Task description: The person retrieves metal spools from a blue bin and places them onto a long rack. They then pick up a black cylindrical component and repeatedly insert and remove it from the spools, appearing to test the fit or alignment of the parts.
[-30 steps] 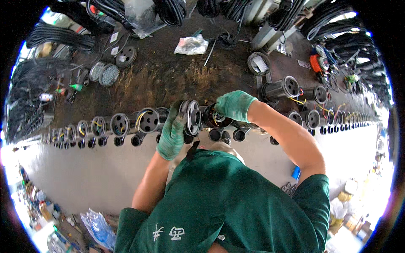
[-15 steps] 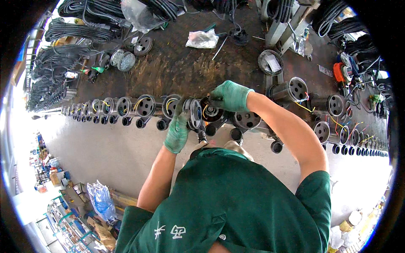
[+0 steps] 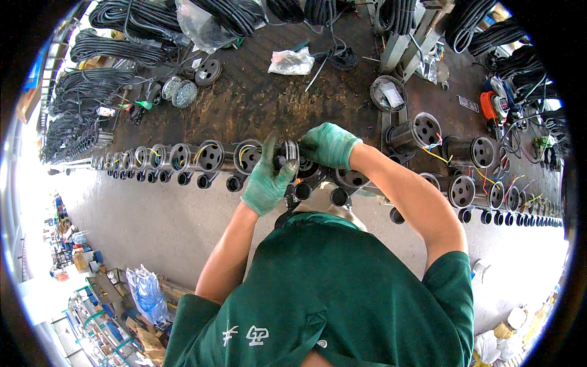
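Note:
In a green glove, my left hand (image 3: 267,183) is closed around a round black end cover (image 3: 292,151), thumb at its lower edge. The cover stands nearly edge-on. My right hand (image 3: 331,145), gloved too, is just right of the cover with fingers curled in; what they grip is hidden. Below it, between both hands, lies an open black cylindrical housing (image 3: 312,177), partly covered by the hands. Left of my left hand, another housing (image 3: 247,158) shows a holed round end with a yellow wire.
Similar housings line the bench's near edge both ways, with wires at the right (image 3: 461,191). On the dark bench top (image 3: 244,92) lie a plastic bag (image 3: 290,62), a round tray (image 3: 389,93) and a dish of small parts (image 3: 184,93). Coiled black cables (image 3: 116,52) fill the far left.
The cover in my left hand has turned from showing its face to nearly edge-on and shifted slightly right. My right hand has come a little lower and closer to it.

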